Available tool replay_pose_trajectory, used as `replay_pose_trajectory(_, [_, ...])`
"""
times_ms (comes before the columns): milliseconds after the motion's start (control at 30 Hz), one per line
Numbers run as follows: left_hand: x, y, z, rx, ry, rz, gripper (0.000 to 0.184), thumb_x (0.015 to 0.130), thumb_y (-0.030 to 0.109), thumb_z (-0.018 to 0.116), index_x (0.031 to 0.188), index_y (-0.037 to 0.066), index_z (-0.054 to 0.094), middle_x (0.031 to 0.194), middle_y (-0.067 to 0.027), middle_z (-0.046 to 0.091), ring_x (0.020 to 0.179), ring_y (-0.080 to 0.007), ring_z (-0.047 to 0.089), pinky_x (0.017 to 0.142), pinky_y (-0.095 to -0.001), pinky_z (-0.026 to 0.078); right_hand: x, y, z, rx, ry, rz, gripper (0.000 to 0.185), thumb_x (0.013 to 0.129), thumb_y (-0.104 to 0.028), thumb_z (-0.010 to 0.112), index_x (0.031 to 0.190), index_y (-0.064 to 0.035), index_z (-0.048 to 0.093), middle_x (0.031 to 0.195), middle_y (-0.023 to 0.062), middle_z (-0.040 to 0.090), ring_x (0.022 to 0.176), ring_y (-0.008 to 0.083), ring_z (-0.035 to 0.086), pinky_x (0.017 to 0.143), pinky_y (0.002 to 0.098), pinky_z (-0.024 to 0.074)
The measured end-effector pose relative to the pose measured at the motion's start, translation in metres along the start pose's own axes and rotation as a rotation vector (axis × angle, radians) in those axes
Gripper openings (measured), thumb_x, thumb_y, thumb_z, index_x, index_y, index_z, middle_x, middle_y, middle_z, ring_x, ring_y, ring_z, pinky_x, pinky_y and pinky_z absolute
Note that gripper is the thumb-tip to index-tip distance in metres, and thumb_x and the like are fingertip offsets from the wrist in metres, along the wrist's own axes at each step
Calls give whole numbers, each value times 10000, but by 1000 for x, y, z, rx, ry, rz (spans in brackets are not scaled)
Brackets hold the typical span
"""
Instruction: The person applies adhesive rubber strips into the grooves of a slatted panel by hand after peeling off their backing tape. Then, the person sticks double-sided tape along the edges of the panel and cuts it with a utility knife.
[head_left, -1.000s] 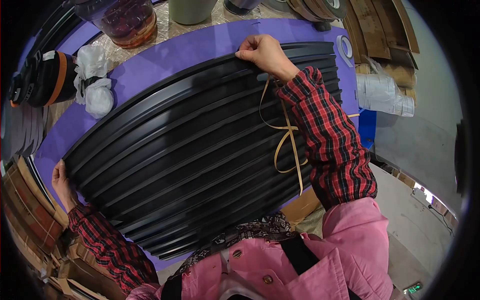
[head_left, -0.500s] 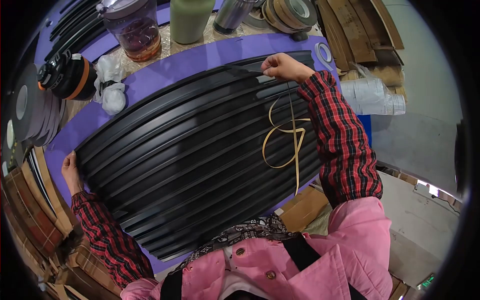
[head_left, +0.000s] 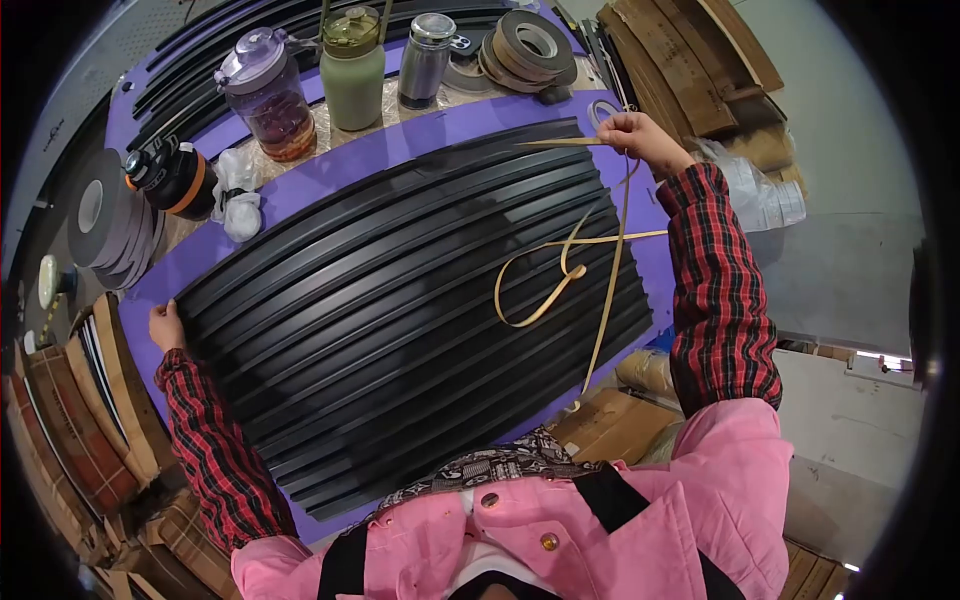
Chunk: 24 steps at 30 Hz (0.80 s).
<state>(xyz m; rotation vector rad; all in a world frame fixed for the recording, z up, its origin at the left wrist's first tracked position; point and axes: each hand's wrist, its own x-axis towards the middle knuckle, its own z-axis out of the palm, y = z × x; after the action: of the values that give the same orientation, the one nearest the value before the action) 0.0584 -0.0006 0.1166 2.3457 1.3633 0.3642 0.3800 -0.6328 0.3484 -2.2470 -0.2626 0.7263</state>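
Observation:
Several long black ribbed strips lie side by side on the purple table surface. At the left ends of the strips, my left hand has its fingers pressed together at the upper corner; whether it grips a strip is too small to tell. Beyond the strips' upper right corner, my right hand pinches a thin yellowish tape. One length of the tape points left from the fingertips, and the rest hangs and curls in a loop over the right part of the strips.
Behind the strips stand a purple-lidded jar, a green bottle, a steel flask and tape rolls. A black bottle, a knotted plastic bag and grey rolls are at left. Cardboard stands at upper right.
My right hand has moved right, off the strips' far edge, drawing the tape along. My left hand remains at the strips' left corner. The view has shifted, showing more of the bottles.

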Motion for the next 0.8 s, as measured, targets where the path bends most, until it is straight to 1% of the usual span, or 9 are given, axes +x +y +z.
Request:
replay_pose_trajectory(33, [-17, 29, -6, 343, 210, 17, 305, 742, 265, 572, 856, -18, 562, 765, -135, 586, 740, -237, 552, 680, -304, 412, -6, -1, -1, 6, 0, -3, 100, 751, -159, 592, 735, -64, 565, 599, -60, 457, 526, 39, 371, 480, 186, 312])
replay_pose_trajectory(100, [-28, 58, 14, 204, 270, 298, 275, 751, 249, 547, 851, -6, 569, 814, -170, 586, 780, -289, 560, 691, -322, 424, -10, 1, -7, 108, 5, -26, 84, 753, -138, 586, 752, -56, 568, 602, -66, 457, 533, 27, 370, 482, 164, 302])
replay_pose_trajectory(167, [-101, 155, 26, -432, 4, 331, 254, 780, 257, 519, 810, 11, 577, 721, -108, 582, 666, -195, 551, 606, -283, 422, -6, 7, -12, 160, -9, -118, 84, 755, -135, 583, 765, -52, 570, 609, -71, 457, 533, 24, 369, 480, 159, 298])
replay_pose_trajectory(200, [-136, 193, 38, -751, -472, 79, 253, 805, 277, 494, 784, 37, 573, 683, -49, 566, 625, -111, 522, 560, -230, 399, -4, 9, -16, 208, -19, -205, 86, 756, -131, 580, 778, -49, 572, 615, -75, 457, 533, 20, 367, 479, 153, 294])
replay_pose_trajectory(300, [-259, 315, 57, -988, -846, 63, 329, 844, 327, 424, 926, 31, 540, 803, -29, 559, 697, -86, 510, 624, -202, 394, -7, 15, -40, 147, 58, -422, 112, 762, -115, 574, 826, -23, 575, 696, -46, 508, 601, 18, 417, 532, 148, 336])
replay_pose_trajectory(467, [-352, 440, 101, -1087, -824, 133, 724, 729, 305, 613, 1186, -110, 234, 1110, -209, 421, 1034, -243, 435, 881, -305, 339, -49, 37, -134, 126, 313, -597, 133, 768, -87, 565, 878, -13, 573, 744, -33, 529, 709, 25, 467, 595, 144, 352])
replay_pose_trajectory(533, [-378, 485, 98, -1131, -882, 196, 656, 743, 201, 603, 1193, -103, 234, 1086, -180, 427, 961, -163, 451, 837, -264, 372, -70, 51, -173, 149, 511, -623, 135, 774, -101, 563, 885, -27, 579, 744, -46, 527, 677, 16, 451, 570, 139, 336])
replay_pose_trajectory(667, [-405, 558, 110, -1286, -788, 190, 565, 721, 97, 577, 1135, -117, 258, 958, -138, 515, 846, -145, 505, 727, -238, 420, -97, 114, -280, 168, 794, -457, 142, 778, -131, 566, 892, -48, 586, 712, -64, 517, 578, -1, 393, 506, 137, 288])
replay_pose_trajectory(800, [-406, 586, 131, -994, -713, 289, 593, 689, 84, 590, 1131, -122, 254, 928, -159, 528, 792, -170, 541, 676, -265, 444, -41, 258, -384, -361, 576, -261, 156, 732, -82, 572, 877, -25, 576, 692, -25, 536, 612, 61, 467, 575, 183, 377])
